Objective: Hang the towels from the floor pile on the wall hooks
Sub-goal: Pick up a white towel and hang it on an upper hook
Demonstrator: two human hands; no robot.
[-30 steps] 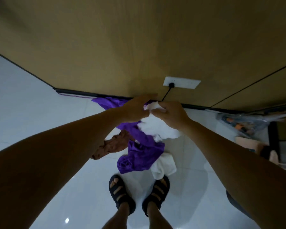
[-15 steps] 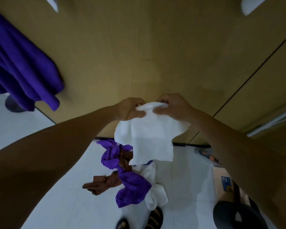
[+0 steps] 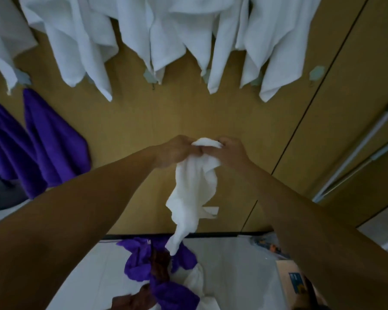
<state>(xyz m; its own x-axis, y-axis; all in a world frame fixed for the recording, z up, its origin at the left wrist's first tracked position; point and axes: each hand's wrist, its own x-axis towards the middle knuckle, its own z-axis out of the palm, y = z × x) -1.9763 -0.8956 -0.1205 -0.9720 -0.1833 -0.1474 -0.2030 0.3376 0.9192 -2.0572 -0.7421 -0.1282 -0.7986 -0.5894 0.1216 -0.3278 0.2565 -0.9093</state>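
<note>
The white towel (image 3: 192,186), lifted higher than before, is pinched at centre by left hand (image 3: 175,151) and right hand (image 3: 231,151); hung towels (image 3: 166,30) are revealed above.

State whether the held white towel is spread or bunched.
Bunched. The left hand and right hand pinch the white towel at its top; it hangs in crumpled folds.

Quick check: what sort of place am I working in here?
Probably an indoor laundry or utility room: a wood-panel wall with small hooks, hanging white towels and purple towels, a pale floor with a towel pile, and poles leaning at the right.
</note>
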